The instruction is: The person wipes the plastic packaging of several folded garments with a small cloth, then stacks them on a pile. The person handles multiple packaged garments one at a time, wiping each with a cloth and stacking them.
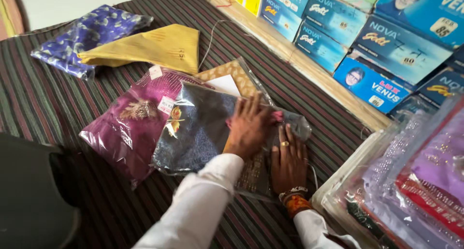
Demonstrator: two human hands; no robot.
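Clear plastic crinkling under both my hands: left hand (249,128) pressing flat, fingers spread, on the dark blue fabric packet (198,130); right hand (288,162) lying flat beside it, gripping nothing. I'm counting one magenta packet (128,125) touching it leftward, and blue boxes (367,46) lining the mat's (38,99) far edge.

1. The striped mat (48,99) carries everything here.
2. Mid-mat lies the magenta fabric packet (128,128).
3. Just right of it, overlapping, the dark blue packet (195,130).
4. Beyond it, a mustard cloth (154,48) and a blue floral packet (82,36).
5. Far right of it, a stack of clear-wrapped fabrics (406,191).
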